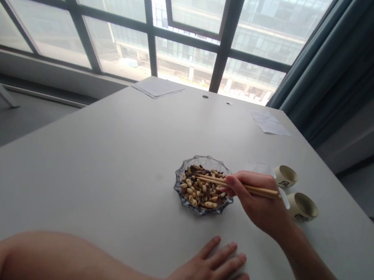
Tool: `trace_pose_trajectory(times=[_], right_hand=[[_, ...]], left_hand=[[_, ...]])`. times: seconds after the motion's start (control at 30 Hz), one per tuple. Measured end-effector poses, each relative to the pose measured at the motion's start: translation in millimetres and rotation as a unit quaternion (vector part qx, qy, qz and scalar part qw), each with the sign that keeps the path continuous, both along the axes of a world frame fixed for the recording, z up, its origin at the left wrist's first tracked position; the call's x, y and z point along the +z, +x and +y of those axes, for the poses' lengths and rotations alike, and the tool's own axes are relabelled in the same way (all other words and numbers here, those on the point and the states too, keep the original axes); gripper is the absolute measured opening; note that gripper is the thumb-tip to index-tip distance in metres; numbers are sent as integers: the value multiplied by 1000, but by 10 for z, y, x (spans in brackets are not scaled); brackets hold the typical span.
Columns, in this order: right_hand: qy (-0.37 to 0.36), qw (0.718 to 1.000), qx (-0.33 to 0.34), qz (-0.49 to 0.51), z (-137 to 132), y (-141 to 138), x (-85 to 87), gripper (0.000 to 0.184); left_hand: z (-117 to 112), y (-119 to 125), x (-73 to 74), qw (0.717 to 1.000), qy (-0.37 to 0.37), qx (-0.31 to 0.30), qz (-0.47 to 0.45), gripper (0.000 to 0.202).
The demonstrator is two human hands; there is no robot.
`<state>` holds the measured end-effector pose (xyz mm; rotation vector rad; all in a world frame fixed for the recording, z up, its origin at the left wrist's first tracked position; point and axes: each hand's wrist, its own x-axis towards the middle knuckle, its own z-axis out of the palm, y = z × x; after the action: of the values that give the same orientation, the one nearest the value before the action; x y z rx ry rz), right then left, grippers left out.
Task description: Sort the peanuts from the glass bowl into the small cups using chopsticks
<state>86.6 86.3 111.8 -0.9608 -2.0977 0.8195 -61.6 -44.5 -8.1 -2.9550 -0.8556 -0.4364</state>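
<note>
My right hand is closed around a pair of wooden chopsticks. Their tips reach into a clear glass bowl with a scalloped rim. A mix of nuts, which look like peanuts, and dark seeds fills the bowl. Whether the tips pinch a piece is too small to tell. My left hand lies palm down on the white table, fingers spread, in front of the bowl and apart from it.
Two cream cups with dark markings stand right of the bowl, partly behind my right hand. A translucent plastic piece is near them. Papers lie at the far left, and another sheet at the far right. Windows and a curtain border the table.
</note>
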Motion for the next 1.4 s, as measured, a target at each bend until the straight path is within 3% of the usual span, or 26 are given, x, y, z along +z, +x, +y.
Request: trace_pose_trajectory(times=[0.23,0.37,0.43,0.53,0.63,0.73,0.87,1.1,1.4], right_hand=[[38,997,-48,45,-68,159,252,29],[52,988,-137,44,-184,322,517,30],[75,972,-219,41,-254,476,653,32],[149,925,-348,-17,-335,810,829,32],[180,888,-407,-118,-336,1134,930,29],[93,897,-392,-178,-226,1302,915,26],[-10,909,-362,-205,-33,1304,816,23],[56,911,-373,-168,-88,1164,888,30],[49,947,-259,-185,-29,1112,775,29]], left_hand=[[1,0,11,1000,-16,-1,6,52],[-1,0,-32,999,-40,-7,7,54],[-1,6,-70,998,-62,-9,10,55],[0,25,-109,995,-95,-10,10,56],[0,48,-118,993,-115,2,-2,55],[1,57,-125,992,-125,10,-10,54],[14,47,-142,992,-127,2,-13,54],[29,37,-158,993,-121,-3,-14,55],[6,46,-116,993,-119,3,-18,55]])
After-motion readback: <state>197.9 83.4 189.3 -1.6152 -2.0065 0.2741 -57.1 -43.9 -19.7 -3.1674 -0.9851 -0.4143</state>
